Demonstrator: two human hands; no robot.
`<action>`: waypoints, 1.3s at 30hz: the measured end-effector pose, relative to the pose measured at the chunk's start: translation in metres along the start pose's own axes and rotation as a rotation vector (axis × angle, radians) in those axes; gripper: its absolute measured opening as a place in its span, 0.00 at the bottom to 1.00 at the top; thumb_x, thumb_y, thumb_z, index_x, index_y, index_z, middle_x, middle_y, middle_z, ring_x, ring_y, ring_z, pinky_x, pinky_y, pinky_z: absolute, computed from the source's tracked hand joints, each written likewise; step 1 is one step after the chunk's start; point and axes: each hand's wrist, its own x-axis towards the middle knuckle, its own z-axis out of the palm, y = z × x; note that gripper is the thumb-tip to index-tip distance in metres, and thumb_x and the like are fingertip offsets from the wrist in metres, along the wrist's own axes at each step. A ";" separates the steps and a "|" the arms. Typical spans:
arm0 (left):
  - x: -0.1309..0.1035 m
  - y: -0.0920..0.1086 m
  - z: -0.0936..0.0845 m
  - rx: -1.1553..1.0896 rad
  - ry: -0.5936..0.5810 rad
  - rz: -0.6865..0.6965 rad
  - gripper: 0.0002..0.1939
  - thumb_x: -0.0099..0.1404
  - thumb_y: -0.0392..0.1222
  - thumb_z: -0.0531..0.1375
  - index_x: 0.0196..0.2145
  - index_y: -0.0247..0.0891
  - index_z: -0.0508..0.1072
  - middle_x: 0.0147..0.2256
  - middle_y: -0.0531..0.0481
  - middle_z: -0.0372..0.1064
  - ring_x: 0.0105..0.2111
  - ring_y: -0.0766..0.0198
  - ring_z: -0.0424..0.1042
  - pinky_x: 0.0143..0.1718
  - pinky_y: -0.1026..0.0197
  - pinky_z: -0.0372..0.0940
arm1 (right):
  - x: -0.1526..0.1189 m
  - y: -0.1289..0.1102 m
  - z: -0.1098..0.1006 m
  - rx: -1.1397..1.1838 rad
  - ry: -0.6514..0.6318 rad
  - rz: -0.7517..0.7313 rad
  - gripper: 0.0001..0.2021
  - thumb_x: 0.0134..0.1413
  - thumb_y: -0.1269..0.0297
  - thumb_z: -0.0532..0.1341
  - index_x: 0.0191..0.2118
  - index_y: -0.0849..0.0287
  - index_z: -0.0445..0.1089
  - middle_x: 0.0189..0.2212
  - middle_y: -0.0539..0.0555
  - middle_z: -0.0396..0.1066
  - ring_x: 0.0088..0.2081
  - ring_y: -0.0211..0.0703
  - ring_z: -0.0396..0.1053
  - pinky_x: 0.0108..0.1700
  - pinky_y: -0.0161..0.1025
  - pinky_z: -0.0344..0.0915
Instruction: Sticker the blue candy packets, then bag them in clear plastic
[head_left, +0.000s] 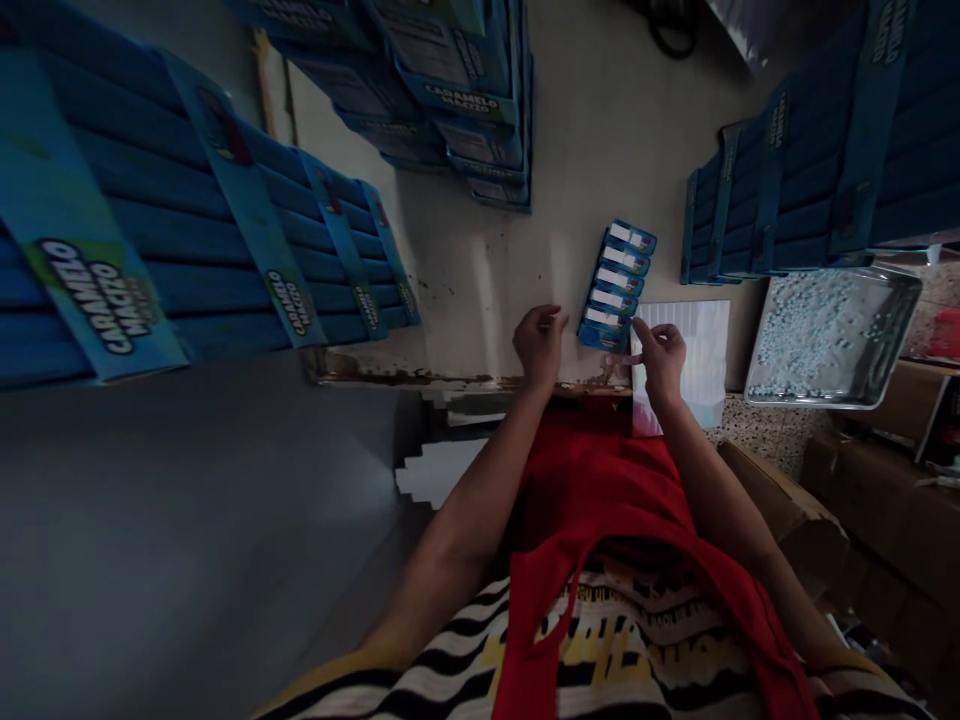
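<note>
In front of me on the table lies a small blue pack (613,285) with several white rectangles in a column down its face. My left hand (538,345) is just left of the pack, apart from it. Its fingers are loosely bent and a little apart, with nothing visible in them. Beside the pack's lower right corner, my right hand (661,355) is closed in a pinch. A thin pale strip (624,360) sticks out from its fingertips. Under the right hand is a shiny whitish sheet (701,345) with strip-like lines, overhanging the table's front edge.
Tall stacks of blue "Caramelo Macizo" boxes stand at the left (225,220), at the back (465,100) and at the right (795,190). A metal tray (885,340) holding small pale pellets is at the right. The table's front edge (450,382) is worn. Cardboard boxes (862,490) stand lower right.
</note>
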 end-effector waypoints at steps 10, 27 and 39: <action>-0.070 0.030 -0.026 -0.302 -0.421 -0.458 0.31 0.43 0.61 0.77 0.37 0.36 0.81 0.34 0.46 0.79 0.31 0.61 0.77 0.35 0.59 0.74 | -0.028 -0.013 0.014 0.100 -0.021 -0.005 0.26 0.54 0.35 0.66 0.31 0.51 0.57 0.21 0.43 0.63 0.22 0.36 0.64 0.25 0.35 0.61; -0.006 0.017 -0.023 0.022 -0.274 -0.132 0.10 0.54 0.48 0.68 0.28 0.39 0.80 0.23 0.52 0.74 0.24 0.64 0.72 0.31 0.62 0.70 | -0.019 0.010 0.027 0.036 0.002 -0.122 0.18 0.43 0.56 0.70 0.33 0.51 0.60 0.24 0.42 0.66 0.29 0.39 0.69 0.34 0.37 0.66; 0.005 0.002 -0.013 -0.102 -0.318 -0.257 0.11 0.50 0.47 0.71 0.27 0.37 0.80 0.24 0.52 0.74 0.25 0.66 0.71 0.32 0.63 0.69 | -0.017 0.005 0.033 -0.261 0.084 -0.160 0.16 0.47 0.59 0.68 0.38 0.51 0.61 0.27 0.44 0.71 0.31 0.41 0.70 0.38 0.39 0.62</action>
